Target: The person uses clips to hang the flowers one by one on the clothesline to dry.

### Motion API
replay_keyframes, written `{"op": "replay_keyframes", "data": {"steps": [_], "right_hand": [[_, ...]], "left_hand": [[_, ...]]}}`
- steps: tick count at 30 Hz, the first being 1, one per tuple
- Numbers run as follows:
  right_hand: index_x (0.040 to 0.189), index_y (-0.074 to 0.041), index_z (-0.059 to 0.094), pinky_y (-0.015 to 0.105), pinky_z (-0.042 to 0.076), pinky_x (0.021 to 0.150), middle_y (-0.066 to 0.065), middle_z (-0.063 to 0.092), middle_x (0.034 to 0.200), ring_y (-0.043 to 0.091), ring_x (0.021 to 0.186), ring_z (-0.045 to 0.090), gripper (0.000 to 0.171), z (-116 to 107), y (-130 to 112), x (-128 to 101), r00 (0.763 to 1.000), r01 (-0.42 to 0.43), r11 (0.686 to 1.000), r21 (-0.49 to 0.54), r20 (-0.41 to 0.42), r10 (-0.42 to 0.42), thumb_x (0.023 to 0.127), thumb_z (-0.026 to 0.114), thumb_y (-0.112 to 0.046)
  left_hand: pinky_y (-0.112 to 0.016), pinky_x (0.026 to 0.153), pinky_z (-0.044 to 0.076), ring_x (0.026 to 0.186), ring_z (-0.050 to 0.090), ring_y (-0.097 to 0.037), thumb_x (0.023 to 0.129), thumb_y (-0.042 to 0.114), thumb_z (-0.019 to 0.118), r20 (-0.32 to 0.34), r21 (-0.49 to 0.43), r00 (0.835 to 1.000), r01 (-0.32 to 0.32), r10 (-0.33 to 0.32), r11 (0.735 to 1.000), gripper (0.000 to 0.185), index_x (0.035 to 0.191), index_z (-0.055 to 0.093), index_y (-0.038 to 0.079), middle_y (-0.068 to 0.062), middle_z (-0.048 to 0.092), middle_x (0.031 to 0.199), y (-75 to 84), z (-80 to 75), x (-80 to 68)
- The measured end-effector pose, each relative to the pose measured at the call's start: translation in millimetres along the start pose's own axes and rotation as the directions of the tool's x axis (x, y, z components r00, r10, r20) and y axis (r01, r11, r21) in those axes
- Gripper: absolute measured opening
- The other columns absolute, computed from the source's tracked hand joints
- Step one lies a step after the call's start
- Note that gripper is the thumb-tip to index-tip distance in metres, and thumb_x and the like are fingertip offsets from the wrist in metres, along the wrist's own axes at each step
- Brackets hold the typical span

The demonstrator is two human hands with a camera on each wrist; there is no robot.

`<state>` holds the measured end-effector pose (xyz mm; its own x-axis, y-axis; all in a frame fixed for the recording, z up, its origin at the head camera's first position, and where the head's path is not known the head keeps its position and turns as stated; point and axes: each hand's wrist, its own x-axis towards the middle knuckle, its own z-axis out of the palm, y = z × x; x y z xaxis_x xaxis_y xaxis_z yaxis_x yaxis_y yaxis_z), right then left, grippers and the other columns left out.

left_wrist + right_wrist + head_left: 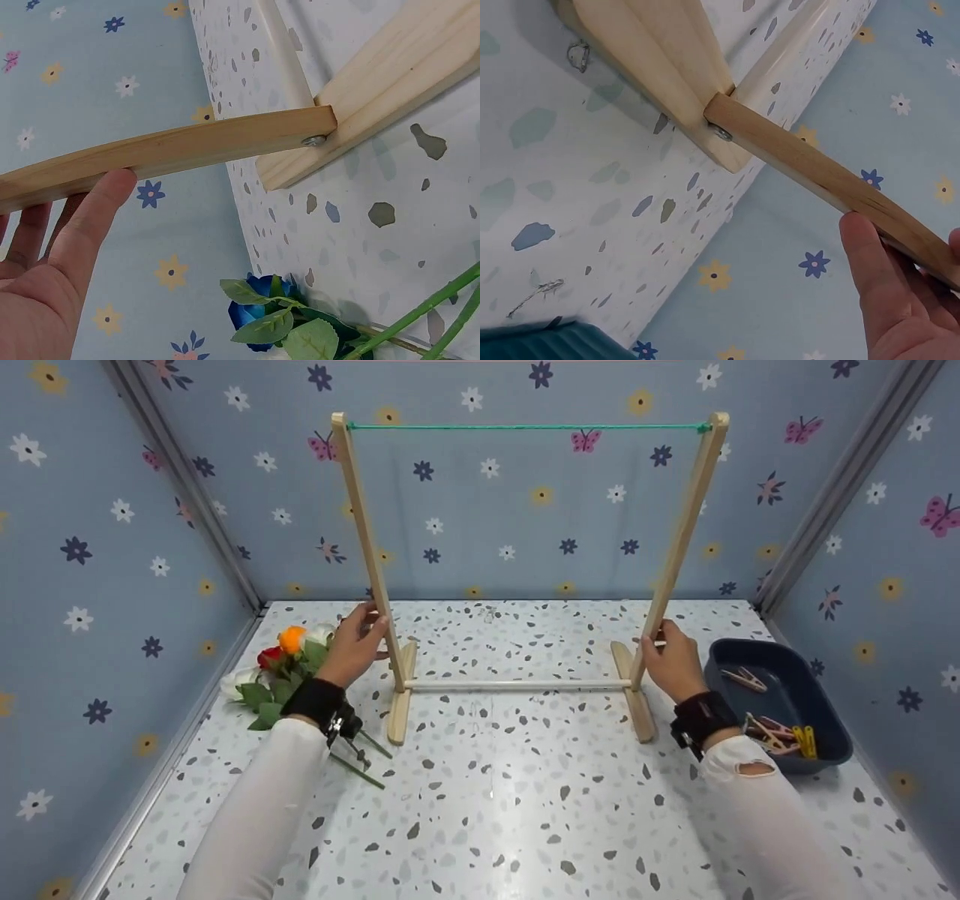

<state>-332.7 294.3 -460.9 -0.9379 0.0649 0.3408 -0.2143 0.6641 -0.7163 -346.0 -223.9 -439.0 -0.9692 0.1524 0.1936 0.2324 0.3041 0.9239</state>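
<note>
A wooden stand (365,529) with two upright posts rises from the tabletop, a green cord (525,427) tied between its tops. A pale crossbar (517,685) joins the posts near the feet. My left hand (354,645) holds the left post low down, its thumb against the wood and other fingers partly hidden behind. On the opposite side my right hand (673,660) grips the right post at about the same height. Close up in the wrist views, each post (195,142) meets its foot (652,67) at a metal screw.
Artificial roses (289,660), red, orange and white, lie at the left beside my forearm; a blue rose (259,307) shows in the left wrist view. At the right stands a dark blue basin (784,649) with several clothespins (780,735). Patterned walls (487,510) enclose the speckled table (510,810).
</note>
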Motion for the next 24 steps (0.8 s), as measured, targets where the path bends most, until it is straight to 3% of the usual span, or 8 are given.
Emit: {"op": "replay_keyframes", "data": {"steps": [8,17,24], "right_hand": [[0.126,0.01,0.061,0.063,0.059,0.098,0.035,0.07,0.124,0.051,0.109,0.074,0.026,-7.5,-1.8,-10.8,1.0,-0.009,1.0,0.008,0.01,0.008,0.11,0.055,-0.01],[0.12,0.009,0.062,0.057,0.06,0.09,0.033,0.071,0.116,0.046,0.101,0.074,0.023,-10.3,-2.1,-20.0,1.0,-0.011,1.0,0.003,-0.008,0.011,0.108,0.055,-0.009],[0.119,0.009,0.062,0.06,0.061,0.089,0.032,0.073,0.115,0.047,0.1,0.076,0.022,-10.8,-0.8,-23.0,1.0,0.0,1.0,-0.022,-0.016,0.0,0.107,0.057,-0.009]], "left_hand": [[-0.056,0.101,0.062,0.133,0.061,-0.048,0.119,0.02,0.043,0.02,-0.006,0.999,-0.044,0.044,0.999,0.047,0.161,0.04,-0.002,-0.03,0.055,0.142,-2.2,1.8,-12.6],[-0.056,0.1,0.063,0.133,0.06,-0.049,0.119,0.021,0.043,0.039,-0.007,0.999,-0.034,0.035,0.999,0.048,0.161,0.038,-0.002,-0.032,0.054,0.142,-1.3,2.3,-24.0],[-0.053,0.096,0.065,0.13,0.059,-0.051,0.119,0.019,0.043,0.03,-0.016,0.999,-0.037,0.038,0.999,0.045,0.159,0.041,-0.001,-0.03,0.056,0.138,-1.2,3.7,-27.4]]}}
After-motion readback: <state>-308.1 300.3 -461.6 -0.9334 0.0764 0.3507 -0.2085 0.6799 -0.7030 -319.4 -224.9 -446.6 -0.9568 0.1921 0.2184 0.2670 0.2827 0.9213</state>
